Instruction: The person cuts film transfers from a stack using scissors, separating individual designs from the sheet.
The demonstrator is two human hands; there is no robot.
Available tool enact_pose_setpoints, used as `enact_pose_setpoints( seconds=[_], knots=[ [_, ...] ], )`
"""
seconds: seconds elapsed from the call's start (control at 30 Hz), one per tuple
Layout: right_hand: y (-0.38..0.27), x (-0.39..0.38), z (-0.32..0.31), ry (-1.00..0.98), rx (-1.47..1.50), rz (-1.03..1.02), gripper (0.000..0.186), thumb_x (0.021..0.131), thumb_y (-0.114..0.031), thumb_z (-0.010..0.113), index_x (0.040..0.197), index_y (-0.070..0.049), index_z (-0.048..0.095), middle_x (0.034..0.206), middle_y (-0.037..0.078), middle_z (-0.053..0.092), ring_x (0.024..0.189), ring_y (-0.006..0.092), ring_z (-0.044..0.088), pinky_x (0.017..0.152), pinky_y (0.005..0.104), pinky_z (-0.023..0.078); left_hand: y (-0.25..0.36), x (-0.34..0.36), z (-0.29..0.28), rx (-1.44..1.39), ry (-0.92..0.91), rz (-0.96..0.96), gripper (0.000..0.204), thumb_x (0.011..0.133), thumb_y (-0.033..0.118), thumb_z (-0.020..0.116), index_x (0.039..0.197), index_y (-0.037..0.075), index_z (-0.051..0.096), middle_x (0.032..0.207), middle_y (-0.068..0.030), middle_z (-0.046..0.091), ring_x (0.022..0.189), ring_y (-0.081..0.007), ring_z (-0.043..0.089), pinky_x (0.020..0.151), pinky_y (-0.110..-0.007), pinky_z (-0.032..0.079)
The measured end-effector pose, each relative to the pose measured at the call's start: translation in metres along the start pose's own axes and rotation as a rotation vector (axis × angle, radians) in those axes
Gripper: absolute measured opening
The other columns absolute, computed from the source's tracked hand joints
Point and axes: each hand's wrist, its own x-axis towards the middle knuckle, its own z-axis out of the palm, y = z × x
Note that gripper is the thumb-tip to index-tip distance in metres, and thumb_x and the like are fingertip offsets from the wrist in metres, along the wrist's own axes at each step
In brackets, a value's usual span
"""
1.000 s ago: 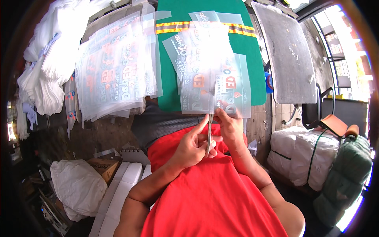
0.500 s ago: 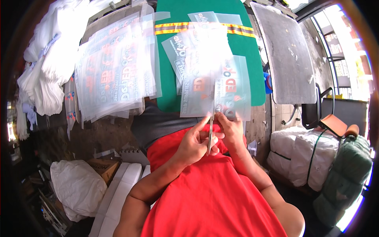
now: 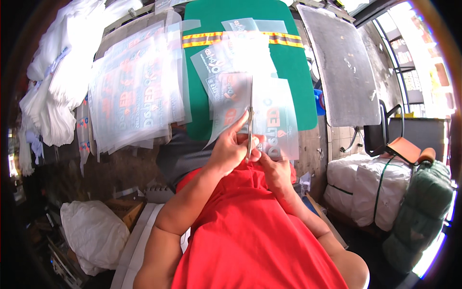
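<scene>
Left hand: the left hand (image 3: 230,150) is curled round the handles of a pair of slim metal scissors (image 3: 250,126), whose blades run up the middle of the sheet; the fingers are closed on the tool.
Right hand: the right hand (image 3: 275,169) pinches the lower edge of a clear plastic transfer film sheet with red and white printed lettering (image 3: 274,123), thumb and fingers shut on it.
Sheet position: held up in the air just above the near edge of the green padded table top (image 3: 288,62), in front of the red shirt (image 3: 260,231).
Risk, cut line: the film is floppy and held at one edge only, so I judge it may sag or twist and lead the blades into the print.
Risk, fingers: the right fingertips sit close beside the blades; a slip could nick them.
Risk, nearby stock: the loose stack of printed clear films (image 3: 137,91) to the left overhangs its support and could slide if brushed.
</scene>
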Motion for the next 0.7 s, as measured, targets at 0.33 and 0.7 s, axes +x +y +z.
enact_pose_setpoints(
  seconds=[0.33, 0.7],
  knots=[
    [-0.021, 0.004, -0.03, 0.163, 0.127, -0.129, 0.012, 0.093, -0.005, 0.066, 0.103, 0.001, 0.063, 0.088, 0.008, 0.066, 0.078, 0.0155, 0.064, 0.072, 0.0279, 0.054, 0.008, 0.0, 0.017, 0.031, -0.168, -0.015, 0.077, 0.098, 0.004, 0.059, 0.16, 0.011, 0.014, 0.101, -0.0164, 0.071, 0.067, -0.0127, 0.066, 0.063, -0.027, 0.055],
    [-0.022, 0.009, 0.046, -0.133, 0.405, -0.03, 0.014, 0.095, -0.006, 0.064, 0.107, 0.0, 0.061, 0.097, 0.011, 0.067, 0.077, 0.0201, 0.067, 0.067, 0.0297, 0.055, -0.002, -0.122, -0.055, 0.259, 0.133, 0.135, 0.08, 0.094, -0.003, 0.059, 0.16, 0.012, 0.017, 0.1, -0.0139, 0.072, 0.067, -0.0114, 0.066, 0.059, -0.023, 0.052]
  ],
)
